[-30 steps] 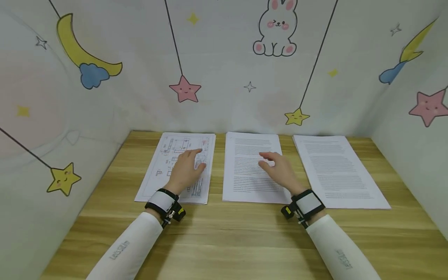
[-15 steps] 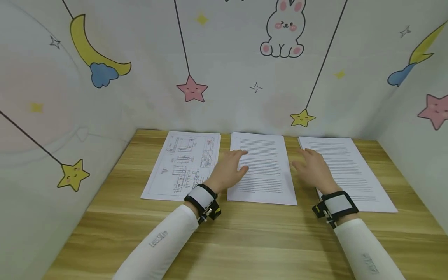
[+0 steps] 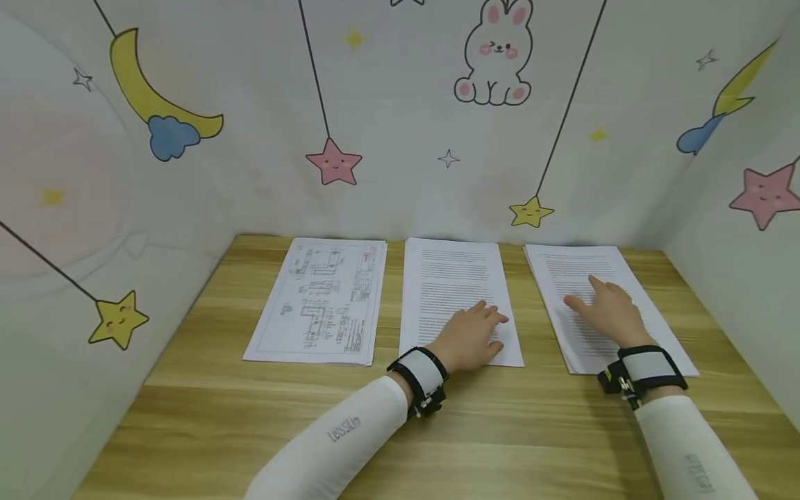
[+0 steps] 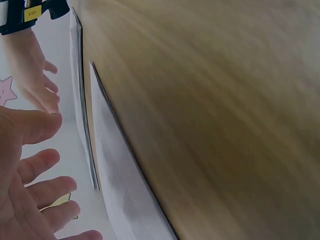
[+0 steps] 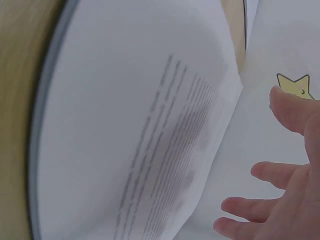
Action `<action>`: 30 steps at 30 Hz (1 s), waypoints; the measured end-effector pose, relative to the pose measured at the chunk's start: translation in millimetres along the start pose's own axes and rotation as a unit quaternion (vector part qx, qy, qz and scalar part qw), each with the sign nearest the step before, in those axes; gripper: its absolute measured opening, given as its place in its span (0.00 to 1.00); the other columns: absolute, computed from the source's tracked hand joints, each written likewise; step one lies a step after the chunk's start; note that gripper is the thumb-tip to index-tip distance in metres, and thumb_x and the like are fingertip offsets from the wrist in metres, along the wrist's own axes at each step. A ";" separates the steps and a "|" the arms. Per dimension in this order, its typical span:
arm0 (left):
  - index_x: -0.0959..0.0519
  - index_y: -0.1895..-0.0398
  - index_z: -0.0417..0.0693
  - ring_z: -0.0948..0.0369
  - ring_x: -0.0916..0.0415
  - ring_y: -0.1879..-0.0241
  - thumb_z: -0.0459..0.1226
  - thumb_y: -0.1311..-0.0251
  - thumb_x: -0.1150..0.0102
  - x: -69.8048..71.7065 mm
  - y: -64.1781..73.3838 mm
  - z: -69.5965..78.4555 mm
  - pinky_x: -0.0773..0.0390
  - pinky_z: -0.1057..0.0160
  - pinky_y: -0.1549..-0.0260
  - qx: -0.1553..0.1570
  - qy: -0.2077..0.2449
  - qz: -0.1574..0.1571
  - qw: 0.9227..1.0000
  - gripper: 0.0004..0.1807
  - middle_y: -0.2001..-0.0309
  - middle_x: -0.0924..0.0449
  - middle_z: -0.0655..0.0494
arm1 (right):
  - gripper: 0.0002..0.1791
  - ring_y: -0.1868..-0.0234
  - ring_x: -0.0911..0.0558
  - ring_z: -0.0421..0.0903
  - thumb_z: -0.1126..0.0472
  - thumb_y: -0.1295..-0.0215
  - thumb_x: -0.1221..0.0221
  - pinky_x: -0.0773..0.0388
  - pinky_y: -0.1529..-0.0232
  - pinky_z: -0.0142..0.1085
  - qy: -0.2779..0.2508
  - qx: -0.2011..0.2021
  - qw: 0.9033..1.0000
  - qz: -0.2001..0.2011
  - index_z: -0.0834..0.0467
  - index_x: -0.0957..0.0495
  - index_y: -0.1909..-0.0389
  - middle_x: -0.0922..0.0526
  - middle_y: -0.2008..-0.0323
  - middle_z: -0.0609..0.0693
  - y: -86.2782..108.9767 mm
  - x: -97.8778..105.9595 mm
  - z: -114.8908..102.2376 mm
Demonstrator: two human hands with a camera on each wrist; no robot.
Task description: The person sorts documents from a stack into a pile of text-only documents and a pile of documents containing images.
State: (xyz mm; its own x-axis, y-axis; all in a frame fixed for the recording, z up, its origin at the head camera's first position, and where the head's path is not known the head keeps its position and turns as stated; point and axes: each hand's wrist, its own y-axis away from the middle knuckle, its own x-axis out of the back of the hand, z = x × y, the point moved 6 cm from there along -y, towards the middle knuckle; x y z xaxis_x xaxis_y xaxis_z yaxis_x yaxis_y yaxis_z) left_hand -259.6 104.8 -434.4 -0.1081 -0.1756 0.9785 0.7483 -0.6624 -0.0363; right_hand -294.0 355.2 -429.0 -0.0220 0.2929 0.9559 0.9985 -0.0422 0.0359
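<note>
Three stacks of paper lie in a row on the wooden table. My left hand (image 3: 467, 339) is over the lower right part of the middle stack of printed text (image 3: 450, 278), fingers spread and relaxed. In the left wrist view the left hand (image 4: 30, 180) holds nothing, and that stack's edge (image 4: 120, 170) runs beside it. My right hand (image 3: 609, 312) hovers over the right stack of printed text (image 3: 569, 264), fingers loosely extended. The right wrist view shows the right hand (image 5: 280, 195) apart from the page (image 5: 110, 100). At the left lies a stack topped by a technical drawing (image 3: 319, 298).
The wooden table (image 3: 312, 430) reaches back to a pale wall cloth (image 3: 400, 187) printed with stars, a moon and a rabbit. Side cloths (image 3: 737, 292) bound the table. A black strap with a small camera (image 3: 425, 378) sits on each wrist.
My left hand has moved right, from over the drawing stack to the middle stack. My right hand has moved right, from the middle stack to the right stack. The papers have stayed put.
</note>
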 end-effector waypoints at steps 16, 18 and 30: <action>0.33 0.30 0.70 0.66 0.41 0.26 0.54 0.31 0.48 -37.5 -14.9 74.3 0.36 0.58 0.29 -0.087 -0.061 -0.063 0.992 0.26 0.31 0.31 0.70 | 0.59 0.35 0.45 0.84 0.29 0.33 0.56 0.38 0.38 0.71 0.001 -0.150 0.986 -0.078 0.81 0.56 0.29 0.48 0.35 0.86 13.4 -9.7 81.1; 0.33 0.30 0.70 0.66 0.41 0.26 0.55 0.31 0.48 -39.1 -15.8 80.5 0.36 0.61 0.30 -0.091 -0.061 -0.072 0.991 0.26 0.32 0.30 0.70 | 0.60 0.35 0.44 0.84 0.28 0.33 0.56 0.37 0.38 0.70 -0.003 -0.159 0.984 -0.083 0.81 0.57 0.29 0.49 0.34 0.87 14.5 -10.8 84.8; 0.38 0.28 0.73 0.69 0.41 0.27 0.56 0.33 0.47 -45.7 -26.9 95.0 0.36 0.59 0.29 -0.060 -0.031 -0.105 0.992 0.30 0.28 0.36 0.74 | 0.58 0.34 0.45 0.83 0.31 0.31 0.55 0.38 0.37 0.70 0.002 -0.152 0.983 -0.108 0.81 0.60 0.29 0.50 0.35 0.87 20.8 -7.4 77.2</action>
State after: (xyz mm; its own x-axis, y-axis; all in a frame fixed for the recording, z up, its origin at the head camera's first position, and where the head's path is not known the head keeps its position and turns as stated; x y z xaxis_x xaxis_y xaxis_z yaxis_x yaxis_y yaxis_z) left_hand -212.6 199.8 -458.9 -0.2102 0.0184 0.9775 0.6295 -0.7624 0.1497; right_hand -269.2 425.9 -457.9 -0.2322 0.3222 0.9177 0.9096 -0.2624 0.3223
